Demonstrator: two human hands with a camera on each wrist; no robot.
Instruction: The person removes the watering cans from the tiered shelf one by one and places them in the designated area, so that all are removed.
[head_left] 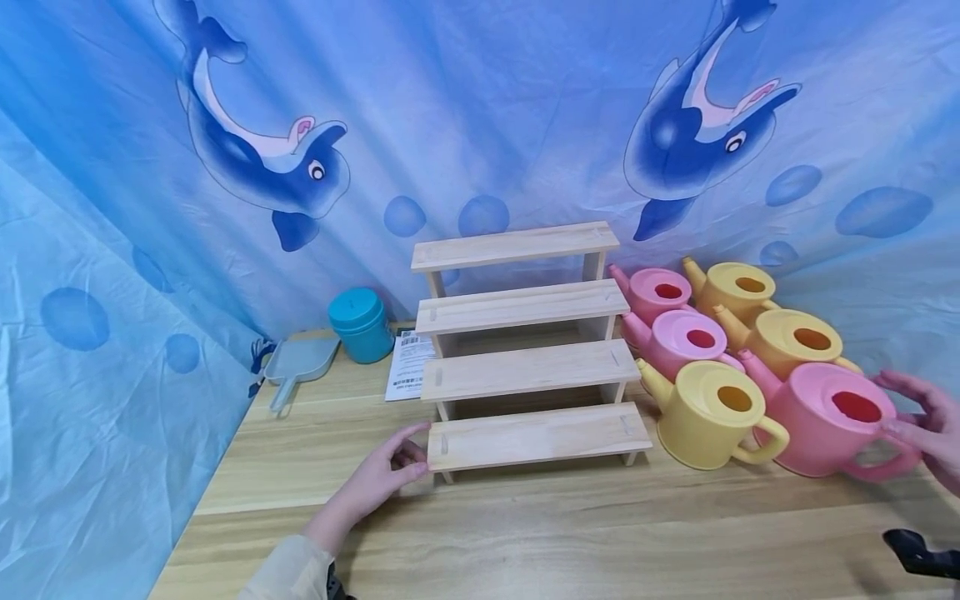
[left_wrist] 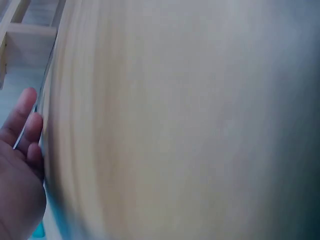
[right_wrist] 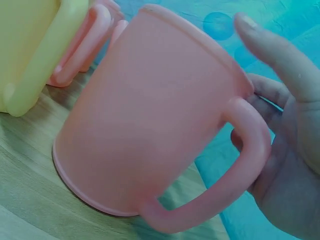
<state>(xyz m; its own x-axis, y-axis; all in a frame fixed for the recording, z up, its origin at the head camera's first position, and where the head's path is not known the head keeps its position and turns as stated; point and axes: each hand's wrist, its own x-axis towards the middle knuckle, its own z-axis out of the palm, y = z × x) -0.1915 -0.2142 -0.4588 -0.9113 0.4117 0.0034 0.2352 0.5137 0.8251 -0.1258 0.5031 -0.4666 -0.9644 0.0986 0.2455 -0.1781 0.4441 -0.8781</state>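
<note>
A stepped wooden stand [head_left: 536, 367] stands on the table with its bare shelves facing me. My left hand [head_left: 386, 473] touches the left end of its lowest shelf, thumb and fingers apart. In the left wrist view, that hand [left_wrist: 22, 165] has its fingers loosely extended. At the far right, my right hand [head_left: 926, 425] is beside the front pink watering can [head_left: 817, 417]. The right wrist view has this hand [right_wrist: 290, 130] with thumb raised and fingers behind the can's handle [right_wrist: 255, 145], not closed round it. The can sits upright on the table.
Left of the pink can is a yellow watering can [head_left: 701, 425]. Behind them stand pink cans [head_left: 686, 342] and yellow cans [head_left: 795, 337]. A teal canister [head_left: 360, 325], a printed paper [head_left: 407, 367] and a grey dustpan [head_left: 300, 358] lie at the back left. A blue dolphin curtain [head_left: 480, 125] hangs behind.
</note>
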